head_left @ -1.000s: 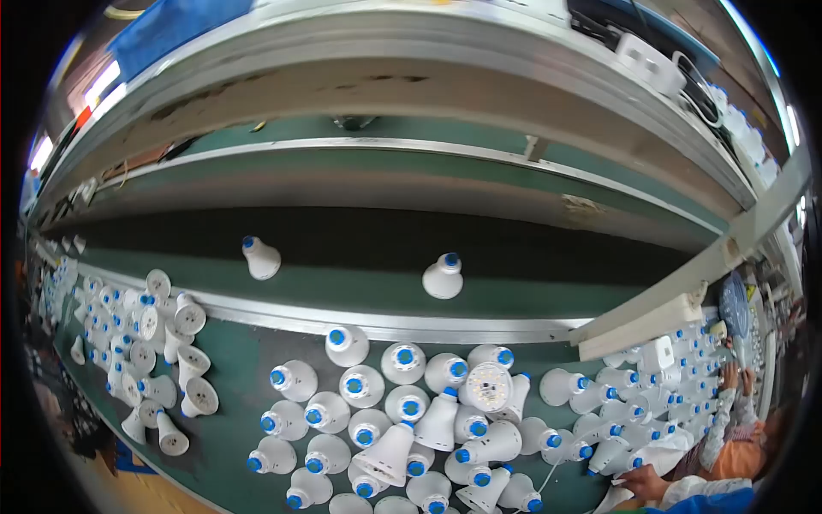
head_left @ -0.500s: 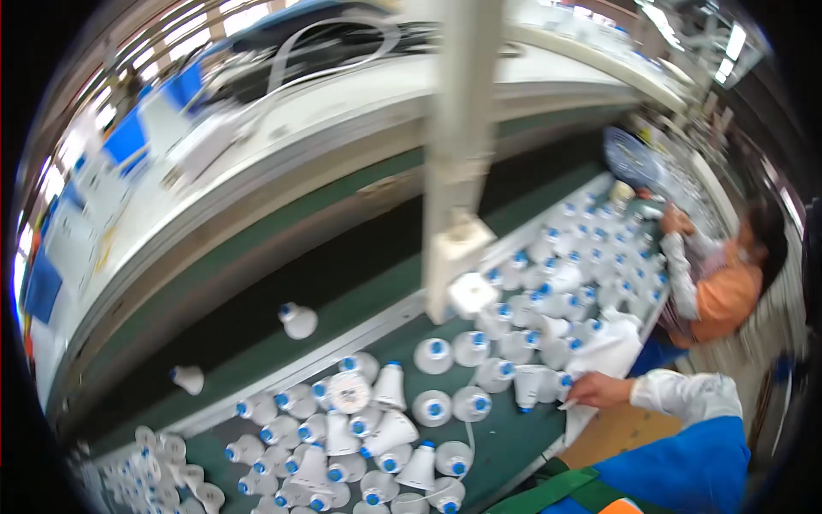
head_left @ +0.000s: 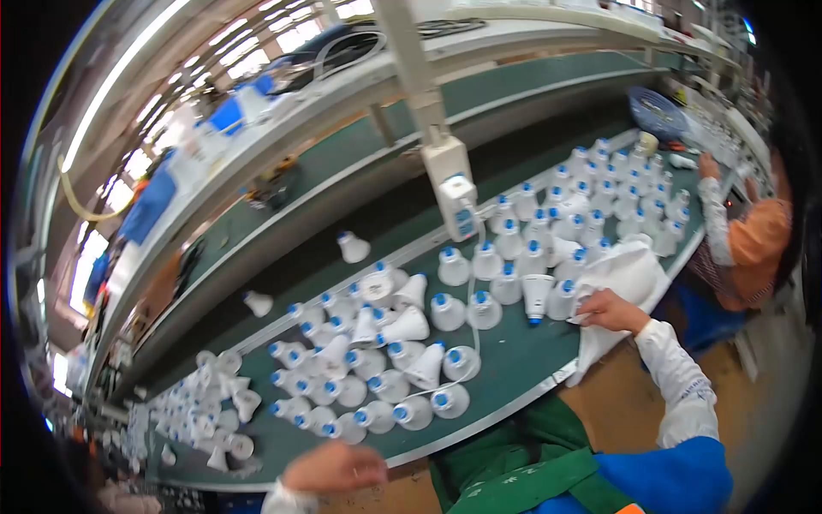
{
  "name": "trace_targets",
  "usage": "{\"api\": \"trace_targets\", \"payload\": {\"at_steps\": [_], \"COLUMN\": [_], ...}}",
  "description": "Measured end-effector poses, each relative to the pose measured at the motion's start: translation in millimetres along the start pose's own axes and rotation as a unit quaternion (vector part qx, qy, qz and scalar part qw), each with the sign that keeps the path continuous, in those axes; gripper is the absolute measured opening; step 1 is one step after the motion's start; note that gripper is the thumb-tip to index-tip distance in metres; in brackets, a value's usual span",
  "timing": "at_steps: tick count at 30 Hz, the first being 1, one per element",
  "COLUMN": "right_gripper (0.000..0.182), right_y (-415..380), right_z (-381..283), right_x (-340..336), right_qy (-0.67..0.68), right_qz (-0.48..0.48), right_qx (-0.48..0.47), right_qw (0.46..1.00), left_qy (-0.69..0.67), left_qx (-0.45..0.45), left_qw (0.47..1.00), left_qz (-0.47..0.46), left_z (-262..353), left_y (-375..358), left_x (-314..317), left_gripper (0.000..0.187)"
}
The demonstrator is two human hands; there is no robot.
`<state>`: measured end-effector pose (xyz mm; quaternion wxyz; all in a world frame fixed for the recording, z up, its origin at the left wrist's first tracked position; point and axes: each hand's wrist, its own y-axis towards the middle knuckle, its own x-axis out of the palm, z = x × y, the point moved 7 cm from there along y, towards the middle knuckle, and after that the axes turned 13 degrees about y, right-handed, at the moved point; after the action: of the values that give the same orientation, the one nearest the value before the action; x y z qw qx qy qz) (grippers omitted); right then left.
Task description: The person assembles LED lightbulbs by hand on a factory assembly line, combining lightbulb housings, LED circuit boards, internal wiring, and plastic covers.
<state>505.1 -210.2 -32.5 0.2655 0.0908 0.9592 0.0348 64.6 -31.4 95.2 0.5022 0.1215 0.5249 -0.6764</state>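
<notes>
My right hand [head_left: 612, 310] is closed on the edge of a white cloth [head_left: 629, 272], which is draped over the bench edge and hangs down in front. Just left of it, a cone-shaped white lamp piece [head_left: 537, 295] stands with its blue tip down, among several white bulb-shaped lamp pieces [head_left: 484, 310] with blue tips. My left hand [head_left: 334, 469] is over the front edge of the bench, smeared by motion, nearest to a cluster of the same lamp pieces [head_left: 374, 416]. Its fingers are too blurred to read.
The green bench [head_left: 514, 377] has a metal front edge. A post with a white socket box [head_left: 458, 201] stands behind, its cable lying across the lamp pieces. Two lamp pieces lie on the dark belt [head_left: 300, 274]. A co-worker [head_left: 753, 240] sits at right near a blue basket [head_left: 658, 114].
My left hand has come into view at the bottom. My right hand keeps its grip on the white cloth. The camera view has shifted, and the two lamp pieces on the belt appear higher and further right.
</notes>
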Motion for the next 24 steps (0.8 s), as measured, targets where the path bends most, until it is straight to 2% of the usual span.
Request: {"api": "trace_targets", "payload": {"at_steps": [1,2,3,4,5,7,9,11,13,15,17,18,20,21,22,23,24], "right_gripper": [0.023,0.023,0.023,0.023,0.023,0.022,0.022,0.020,0.017,0.016,0.017,0.017,0.016,0.016,0.016,0.016,0.017], "right_y": [1,1,1,2,1,-1,-4,-4,-8,-9,-1,3,0,0,0,4,-3], "right_z": [-15,-21,-20,-18,-14,-7,-2,-16,-17,-6,-19,-19,-4,-4,-5,-5,8], "right_x": [-2,-1,-2,-2,-1,-1,-2,-4,-2,-1,-7,-4,-6,-4,-6,-9,-10], "right_qy": [0.007,0.017,0.025,0.020,0.017,0.025,0.008,-0.003,-0.117,-0.089,-0.041,-0.035,0.017,0.022,0.005,-0.014,-0.011], "right_qz": [0.012,0.010,0.010,0.005,0.001,0.012,0.020,0.029,0.022,0.010,0.057,0.041,0.064,0.057,0.068,0.082,0.097], "right_qx": [0.003,0.021,0.042,0.027,0.015,0.016,-0.007,0.008,-0.077,-0.033,0.015,0.012,0.092,0.097,0.111,0.119,0.144], "right_qw": [1.000,1.000,0.999,0.999,1.000,0.999,1.000,1.000,0.990,0.995,0.997,0.998,0.994,0.993,0.991,0.989,0.985], "left_qy": [-0.013,-0.017,0.021,-0.045,-0.019,0.025,0.027,0.126,0.136,0.093,0.118,0.110,0.161,0.174,0.164,0.205,0.246], "left_qx": [-0.026,-0.056,-0.062,-0.086,-0.124,-0.133,-0.183,-0.248,-0.242,-0.272,-0.300,-0.314,-0.174,-0.193,-0.237,-0.262,-0.354], "left_qw": [0.991,0.977,0.961,0.936,0.911,0.869,0.867,0.851,0.854,0.862,0.890,0.888,0.915,0.897,0.897,0.853,0.847], "left_qz": [0.132,0.204,0.270,0.340,0.393,0.476,0.462,0.445,0.440,0.417,0.323,0.318,0.327,0.356,0.334,0.402,0.310], "left_z": [-14,-30,-43,-69,-93,-126,-171,-182,-205,-221,-250,-269,-276,-279,-306,-341,-350], "left_y": [2,9,19,32,44,75,118,156,199,234,268,262,269,244,228,210,183], "left_x": [-31,-59,-92,-114,-137,-179,-209,-241,-263,-271,-261,-259,-252,-254,-251,-244,-246], "left_gripper": [0.023,0.023,0.023,0.022,0.022,0.028,0.042,0.057,0.064,0.059,0.052,0.052,0.045,0.042,0.039,0.037,0.039]}}
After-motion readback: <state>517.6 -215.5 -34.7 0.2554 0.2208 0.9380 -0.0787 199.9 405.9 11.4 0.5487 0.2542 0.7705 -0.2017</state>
